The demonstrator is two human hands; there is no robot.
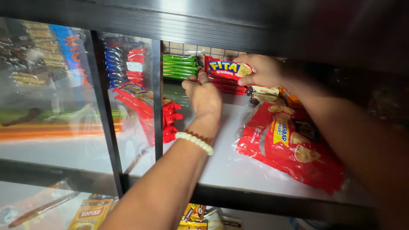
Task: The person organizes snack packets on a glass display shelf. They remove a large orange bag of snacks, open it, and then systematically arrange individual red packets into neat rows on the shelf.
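Both my hands reach into a glass display cabinet onto its white shelf [230,166]. My right hand [264,70] grips the right end of a red cracker pack [223,68] at the top of a short stack of red packs [230,87]. My left hand [204,96], with a white bead bracelet on the wrist, touches the left end of that stack, fingers curled against it. Whether it holds a pack I cannot tell.
Green packs [180,66] stand behind the stack. A big clear bag of red cracker packs [294,145] lies at right. Red packs [145,106] lean behind the sliding glass pane [128,127], with blue and red packs [125,64] further back. Yellow sachets [89,213] sit below.
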